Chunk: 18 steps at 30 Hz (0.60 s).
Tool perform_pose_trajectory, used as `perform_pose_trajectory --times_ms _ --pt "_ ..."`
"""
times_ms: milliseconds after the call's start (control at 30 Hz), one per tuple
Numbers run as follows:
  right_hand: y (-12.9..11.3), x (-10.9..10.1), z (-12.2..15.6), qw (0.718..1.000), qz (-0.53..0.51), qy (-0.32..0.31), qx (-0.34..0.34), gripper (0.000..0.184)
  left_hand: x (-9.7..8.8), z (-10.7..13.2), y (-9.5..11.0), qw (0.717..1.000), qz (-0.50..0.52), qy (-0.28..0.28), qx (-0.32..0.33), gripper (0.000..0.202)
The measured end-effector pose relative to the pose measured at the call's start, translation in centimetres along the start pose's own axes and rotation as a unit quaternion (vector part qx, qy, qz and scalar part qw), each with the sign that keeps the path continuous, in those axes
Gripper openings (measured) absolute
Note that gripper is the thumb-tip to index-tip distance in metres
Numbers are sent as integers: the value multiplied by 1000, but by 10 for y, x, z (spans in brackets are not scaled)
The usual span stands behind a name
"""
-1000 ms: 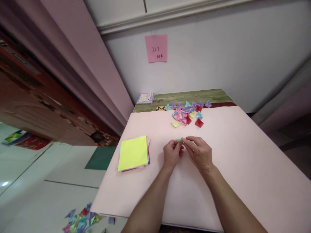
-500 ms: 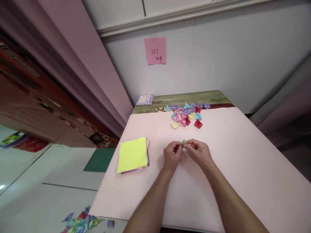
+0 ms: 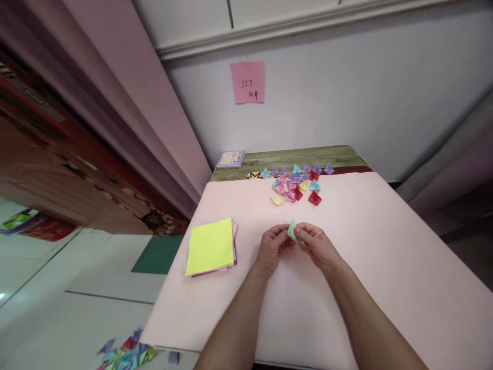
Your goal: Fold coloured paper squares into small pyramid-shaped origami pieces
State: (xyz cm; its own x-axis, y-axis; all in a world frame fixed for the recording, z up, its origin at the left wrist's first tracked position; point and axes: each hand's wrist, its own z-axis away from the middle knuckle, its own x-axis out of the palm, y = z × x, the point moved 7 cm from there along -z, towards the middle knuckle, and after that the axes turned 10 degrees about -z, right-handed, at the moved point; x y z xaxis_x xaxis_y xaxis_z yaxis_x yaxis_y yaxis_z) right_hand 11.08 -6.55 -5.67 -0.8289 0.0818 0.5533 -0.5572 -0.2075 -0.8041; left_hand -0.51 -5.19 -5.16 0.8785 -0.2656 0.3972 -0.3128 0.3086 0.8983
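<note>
A small folded green paper piece (image 3: 291, 229) stands on edge between my two hands, just above the pink table cover (image 3: 385, 257). My left hand (image 3: 272, 245) pinches its left side with curled fingers. My right hand (image 3: 316, 243) pinches its right side, thumb and forefinger closed on it. Both hands meet at the middle of the table.
A stack of square coloured papers with a yellow sheet (image 3: 211, 246) on top lies left of my hands. A pile of folded paper pieces (image 3: 296, 181) sits at the far edge, near a paper pack (image 3: 230, 158). More folded pieces (image 3: 125, 353) lie on the floor. A pink note (image 3: 247, 82) hangs on the wall.
The green piece has turned from lying flat between my fingers to standing on edge. Both hands have drawn slightly closer together and shifted a little toward me.
</note>
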Motion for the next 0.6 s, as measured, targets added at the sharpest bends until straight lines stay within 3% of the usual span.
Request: perform_pose_trajectory --times_ms 267,467,600 --pt "-2 2 1 1000 -6 -4 11 33 -4 -1 0 999 48 12 -15 24" --pt "8 4 3 994 -64 -43 76 33 7 5 -6 986 80 -108 -95 25" --pt "10 3 3 993 -70 -41 88 34 6 6 -11 985 79 -113 -107 26"
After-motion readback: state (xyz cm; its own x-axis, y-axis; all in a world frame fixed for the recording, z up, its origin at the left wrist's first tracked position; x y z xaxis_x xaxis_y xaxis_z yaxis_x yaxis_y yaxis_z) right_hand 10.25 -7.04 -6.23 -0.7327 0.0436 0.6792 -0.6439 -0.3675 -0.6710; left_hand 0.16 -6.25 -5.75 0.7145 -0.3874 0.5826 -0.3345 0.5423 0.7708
